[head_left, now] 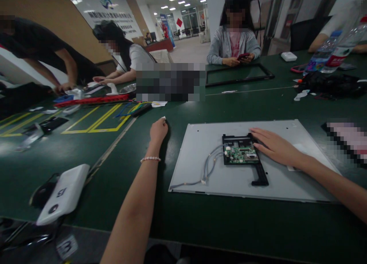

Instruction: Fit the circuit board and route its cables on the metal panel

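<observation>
A flat pale-grey display panel (186,161) lies on the green table. On it rests a black plastic bracket (260,174) that carries a green circuit board (239,154). Grey cables (207,165) run from the board's left side across the panel to its near left corner. My right hand (272,145) lies flat on the panel with fingers stretched out, the fingertips at the bracket's right edge. Left of the panel, my left hand (159,130) is closed over the table. A small white piece (163,119) shows at its fingertips; its kind is unclear.
A white device (64,193) lies at the near left. Across the table are a black rectangular frame (239,80), plastic bottles (340,52), a black plastic bag (329,84) and a red tray (91,100). A person (235,42) sits opposite with a phone; others work at left.
</observation>
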`<state>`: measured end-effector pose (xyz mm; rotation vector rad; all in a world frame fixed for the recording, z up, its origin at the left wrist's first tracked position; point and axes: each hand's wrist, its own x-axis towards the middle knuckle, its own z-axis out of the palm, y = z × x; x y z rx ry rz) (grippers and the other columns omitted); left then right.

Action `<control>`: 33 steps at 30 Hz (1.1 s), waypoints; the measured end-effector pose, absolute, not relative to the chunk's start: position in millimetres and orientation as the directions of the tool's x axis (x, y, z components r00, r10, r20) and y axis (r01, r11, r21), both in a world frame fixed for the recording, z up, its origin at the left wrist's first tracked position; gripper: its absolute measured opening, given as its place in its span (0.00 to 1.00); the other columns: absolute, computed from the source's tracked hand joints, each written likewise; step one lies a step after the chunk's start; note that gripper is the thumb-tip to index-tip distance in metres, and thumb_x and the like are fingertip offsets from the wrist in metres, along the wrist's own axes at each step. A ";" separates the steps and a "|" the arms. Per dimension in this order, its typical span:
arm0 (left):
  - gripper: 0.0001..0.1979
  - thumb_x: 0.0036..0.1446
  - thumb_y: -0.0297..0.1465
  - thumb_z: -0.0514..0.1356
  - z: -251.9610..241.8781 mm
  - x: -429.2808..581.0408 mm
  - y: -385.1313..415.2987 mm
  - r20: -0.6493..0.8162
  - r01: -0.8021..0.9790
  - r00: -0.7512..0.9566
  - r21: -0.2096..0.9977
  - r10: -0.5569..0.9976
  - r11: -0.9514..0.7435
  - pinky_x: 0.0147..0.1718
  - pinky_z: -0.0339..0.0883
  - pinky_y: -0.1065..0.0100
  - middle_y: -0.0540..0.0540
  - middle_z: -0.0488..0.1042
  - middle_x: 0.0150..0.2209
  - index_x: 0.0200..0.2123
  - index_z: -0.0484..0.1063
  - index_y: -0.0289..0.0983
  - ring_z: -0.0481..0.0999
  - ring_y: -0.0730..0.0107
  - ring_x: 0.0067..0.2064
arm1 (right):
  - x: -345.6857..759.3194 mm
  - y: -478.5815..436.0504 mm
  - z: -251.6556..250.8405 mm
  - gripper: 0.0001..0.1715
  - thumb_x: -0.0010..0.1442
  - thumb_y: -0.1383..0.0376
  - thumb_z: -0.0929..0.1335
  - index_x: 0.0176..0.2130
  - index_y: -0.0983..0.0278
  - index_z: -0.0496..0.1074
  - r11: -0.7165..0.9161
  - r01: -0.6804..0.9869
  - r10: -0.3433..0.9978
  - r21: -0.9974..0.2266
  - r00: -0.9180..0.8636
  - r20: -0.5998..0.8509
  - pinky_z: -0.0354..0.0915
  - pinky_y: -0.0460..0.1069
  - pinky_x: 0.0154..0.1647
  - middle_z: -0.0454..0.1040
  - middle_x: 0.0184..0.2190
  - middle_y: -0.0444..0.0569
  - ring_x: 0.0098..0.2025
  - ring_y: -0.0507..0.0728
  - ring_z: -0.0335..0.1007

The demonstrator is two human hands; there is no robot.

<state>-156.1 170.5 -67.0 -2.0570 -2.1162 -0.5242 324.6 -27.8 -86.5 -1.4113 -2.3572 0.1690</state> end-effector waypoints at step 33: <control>0.12 0.52 0.27 0.56 -61.3 -163.3 169.8 0.466 0.864 -0.025 0.456 0.884 -0.216 0.55 0.64 0.65 0.45 0.77 0.50 0.36 0.79 0.37 0.75 0.64 0.52 | 325.9 -27.3 -87.5 0.32 0.68 0.50 0.57 0.66 0.58 0.59 0.490 0.810 0.867 -0.323 -0.416 0.273 0.55 0.66 0.66 0.58 0.67 0.50 0.67 0.64 0.55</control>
